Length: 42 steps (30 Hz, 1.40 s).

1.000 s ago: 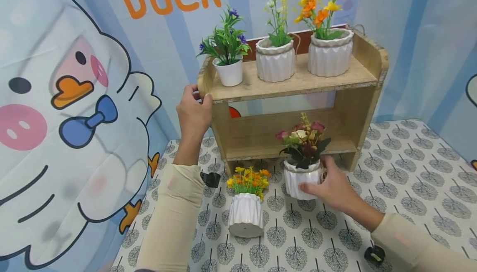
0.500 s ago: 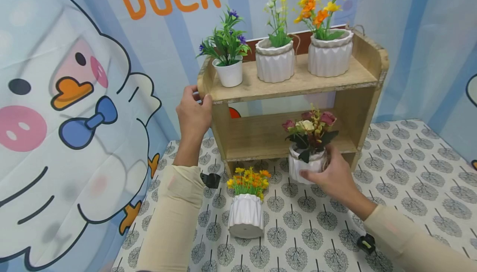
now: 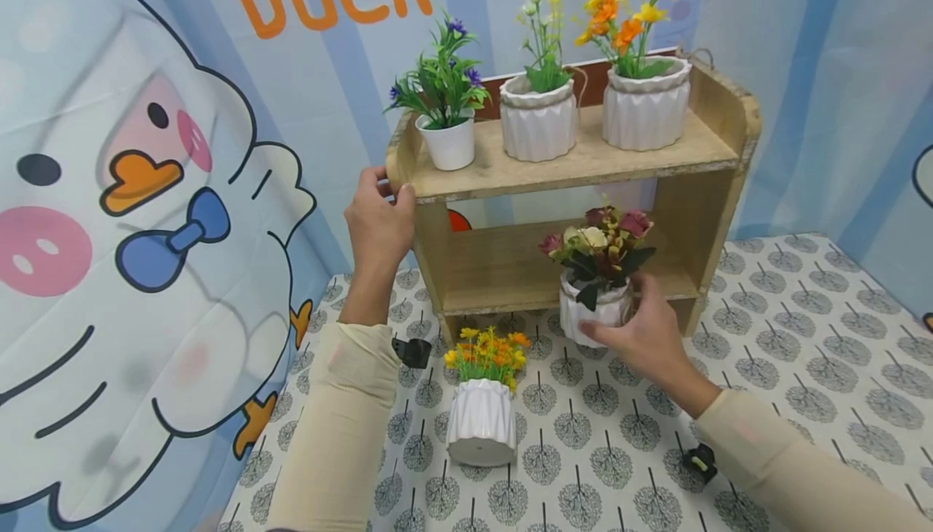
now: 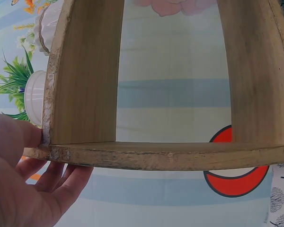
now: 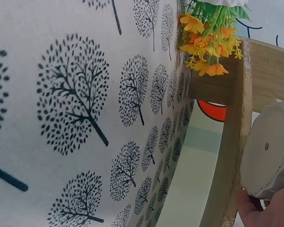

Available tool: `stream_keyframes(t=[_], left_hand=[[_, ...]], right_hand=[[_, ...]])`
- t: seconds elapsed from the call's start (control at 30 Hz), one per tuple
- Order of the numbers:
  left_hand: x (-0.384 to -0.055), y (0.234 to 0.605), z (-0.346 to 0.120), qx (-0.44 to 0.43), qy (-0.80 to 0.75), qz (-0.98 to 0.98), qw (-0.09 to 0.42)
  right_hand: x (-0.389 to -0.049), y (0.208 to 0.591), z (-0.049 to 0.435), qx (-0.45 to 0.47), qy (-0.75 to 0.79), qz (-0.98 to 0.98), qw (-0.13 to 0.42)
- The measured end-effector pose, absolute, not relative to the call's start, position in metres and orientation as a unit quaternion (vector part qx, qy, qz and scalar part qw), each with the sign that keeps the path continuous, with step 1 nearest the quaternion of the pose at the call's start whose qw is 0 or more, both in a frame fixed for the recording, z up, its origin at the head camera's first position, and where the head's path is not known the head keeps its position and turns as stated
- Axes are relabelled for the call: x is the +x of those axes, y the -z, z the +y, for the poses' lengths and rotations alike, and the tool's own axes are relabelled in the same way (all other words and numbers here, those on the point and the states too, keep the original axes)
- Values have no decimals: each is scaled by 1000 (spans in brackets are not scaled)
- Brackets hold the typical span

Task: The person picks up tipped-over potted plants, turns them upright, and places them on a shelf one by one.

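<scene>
My left hand [image 3: 379,220] grips the upper left side panel of a small two-tier wooden shelf [image 3: 568,176]; in the left wrist view, its thumb is on the front and its fingers [image 4: 66,187] behind the panel. My right hand [image 3: 656,346] holds a ribbed white flowerpot [image 3: 590,317] with dusky pink and cream roses, just in front of the lower board. Thumb and fingers sit on either side of this pot. The right wrist view shows its round base [image 5: 267,146] off the table. Another white pot [image 3: 481,423] with orange-yellow flowers lies on its side, base facing me.
On the top board stand a small white pot [image 3: 448,143] with purple flowers, a ribbed pot [image 3: 539,123] with white flowers, and a ribbed pot [image 3: 645,111] with orange and yellow flowers. Tree-patterned cloth [image 3: 802,338] covers the table. A duck-printed backdrop [image 3: 219,273] stands behind and left.
My right hand has raised the rose flowerpot toward the lower board, first up and right, then slightly left. My left hand stays on the shelf's side.
</scene>
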<state>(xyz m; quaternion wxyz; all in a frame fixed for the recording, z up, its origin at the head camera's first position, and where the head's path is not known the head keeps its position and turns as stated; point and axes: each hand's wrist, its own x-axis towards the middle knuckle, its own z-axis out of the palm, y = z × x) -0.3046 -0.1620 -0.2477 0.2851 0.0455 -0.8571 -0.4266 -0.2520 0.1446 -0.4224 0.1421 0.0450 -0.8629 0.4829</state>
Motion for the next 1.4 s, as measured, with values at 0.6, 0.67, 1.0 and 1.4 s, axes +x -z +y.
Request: stream_keyframes(t=[0.6,0.67,1.0,1.4], left_hand=[[-303,248,-165,49,433,-855,283],[-303,249,-165,50,433,-854,284],[-303,248,-165,50,434,-854,281],[-304,247,-162,49,443,-852,275]], right_hand=[[-268,427,138,42,-509,-839,189],[-272,428,138,43,-512,-833,205],[-291,426,141,21,-523,-819,235],[-309,428,154,-12,-526,-815,241]])
